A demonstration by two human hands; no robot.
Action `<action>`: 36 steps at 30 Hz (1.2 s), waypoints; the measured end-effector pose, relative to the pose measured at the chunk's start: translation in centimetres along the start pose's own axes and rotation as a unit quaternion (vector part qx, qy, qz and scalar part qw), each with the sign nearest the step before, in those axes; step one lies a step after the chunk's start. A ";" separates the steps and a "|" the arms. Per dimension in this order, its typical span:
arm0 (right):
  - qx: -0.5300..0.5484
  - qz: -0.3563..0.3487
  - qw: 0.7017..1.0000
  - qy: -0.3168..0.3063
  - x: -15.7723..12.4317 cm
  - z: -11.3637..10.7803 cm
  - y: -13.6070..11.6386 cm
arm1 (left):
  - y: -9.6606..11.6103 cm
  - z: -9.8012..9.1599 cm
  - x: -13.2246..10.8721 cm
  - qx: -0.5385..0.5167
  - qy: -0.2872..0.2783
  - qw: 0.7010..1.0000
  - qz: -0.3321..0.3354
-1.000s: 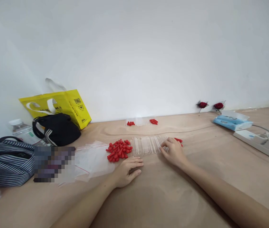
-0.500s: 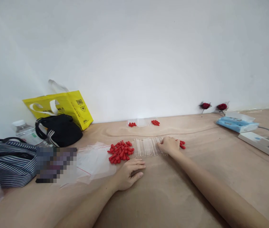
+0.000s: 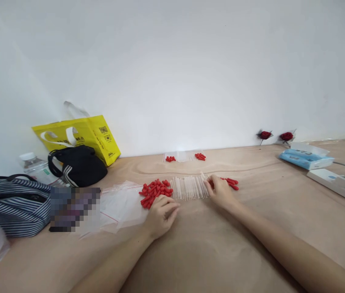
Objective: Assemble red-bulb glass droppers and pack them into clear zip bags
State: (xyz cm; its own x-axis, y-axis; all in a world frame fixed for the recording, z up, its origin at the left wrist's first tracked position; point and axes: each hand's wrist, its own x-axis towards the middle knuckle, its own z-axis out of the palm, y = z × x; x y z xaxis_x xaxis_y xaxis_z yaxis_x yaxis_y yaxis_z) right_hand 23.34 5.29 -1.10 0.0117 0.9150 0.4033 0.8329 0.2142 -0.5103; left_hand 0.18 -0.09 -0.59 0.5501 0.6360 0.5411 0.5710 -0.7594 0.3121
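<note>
A heap of small red bulb-shaped pieces [image 3: 154,191] lies on the wooden table. My left hand [image 3: 161,215] is at its near edge, fingers bent and thumb apart, with nothing seen in them; whether the fingertips touch the heap is unclear. To the right of the heap, thin clear sticks [image 3: 189,188] lie side by side in a row. At the row's right end my right hand [image 3: 220,191] pinches one clear stick [image 3: 202,176], which slants up from the fingers. Several more red pieces [image 3: 232,183] lie just beyond that hand, partly hidden by it.
Clear zip bags [image 3: 120,205] lie left of the heap. Two bags with red pieces [image 3: 200,156] rest by the wall. At left are a yellow bag [image 3: 105,140], a black cap [image 3: 83,167] and a striped bag [image 3: 20,209]; at right, a tissue pack [image 3: 306,159] and power strip [image 3: 337,183].
My left hand has moved up and left to the edge of the red heap. My right hand has shifted slightly right, and a clear stick now shows raised at its fingers.
</note>
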 end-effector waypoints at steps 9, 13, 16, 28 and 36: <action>0.029 -0.189 0.980 0.063 -4.6 -0.3 2.4 | -3.3 -2.2 1.2 0.190 0.081 0.958 -0.198; 0.048 -0.210 0.975 0.059 -4.8 -0.2 1.8 | -4.1 -2.4 1.9 0.201 0.015 0.955 -0.219; 0.054 -0.215 0.974 0.048 -4.8 -0.2 1.4 | -4.2 -2.4 2.4 0.201 0.006 0.954 -0.225; 0.063 -0.187 0.979 0.042 -4.7 -0.2 1.6 | -4.9 -1.5 2.3 0.135 0.075 0.964 -0.217; 0.076 -0.177 0.981 0.031 -4.6 -0.5 1.3 | -4.2 -3.1 2.9 0.089 0.155 0.960 -0.214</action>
State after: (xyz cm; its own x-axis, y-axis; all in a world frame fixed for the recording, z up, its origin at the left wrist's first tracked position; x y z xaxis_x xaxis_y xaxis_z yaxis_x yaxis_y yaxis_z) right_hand 24.68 1.18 -3.28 -0.2265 0.7522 0.6187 0.6980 0.5684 -0.4355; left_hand -2.50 4.57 2.06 0.0498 0.7927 0.6075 0.8144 -0.3844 0.4347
